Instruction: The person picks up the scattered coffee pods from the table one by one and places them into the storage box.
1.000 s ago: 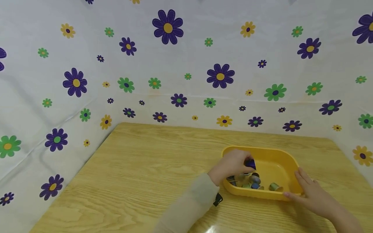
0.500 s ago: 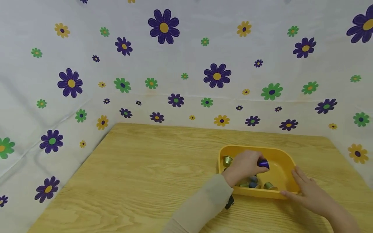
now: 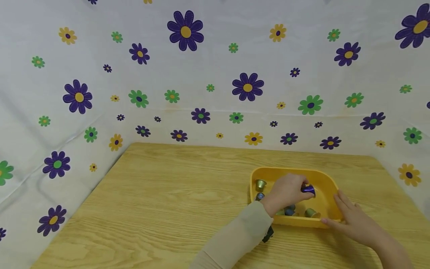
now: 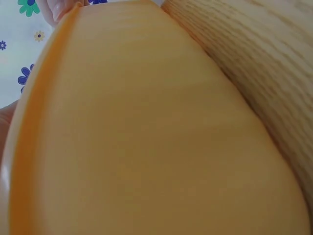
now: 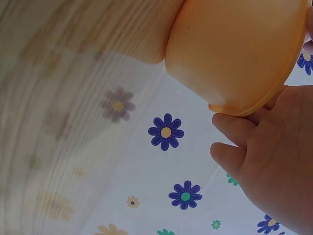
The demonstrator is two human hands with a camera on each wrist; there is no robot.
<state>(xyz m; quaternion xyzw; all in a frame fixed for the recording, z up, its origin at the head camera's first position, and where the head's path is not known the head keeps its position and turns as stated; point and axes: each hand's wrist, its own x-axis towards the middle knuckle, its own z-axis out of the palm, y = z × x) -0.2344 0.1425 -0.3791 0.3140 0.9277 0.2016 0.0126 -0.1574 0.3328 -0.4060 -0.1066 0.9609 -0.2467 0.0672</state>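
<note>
While your right hand (image 3: 349, 220) rests flat-fingered on the yellow tray (image 3: 327, 179), your left hand (image 3: 285, 192), pinching the purple capsule (image 3: 308, 189), has carried it rightward over the tray, seemingly still unreleased.

Yellow tray (image 3: 327, 179) on wooden table (image 3: 168, 209)

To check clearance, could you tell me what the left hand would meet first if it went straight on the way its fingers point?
Probably the yellow tray's right wall: the left hand, pinching a purple capsule, points that way, though depth is unclear.
</note>
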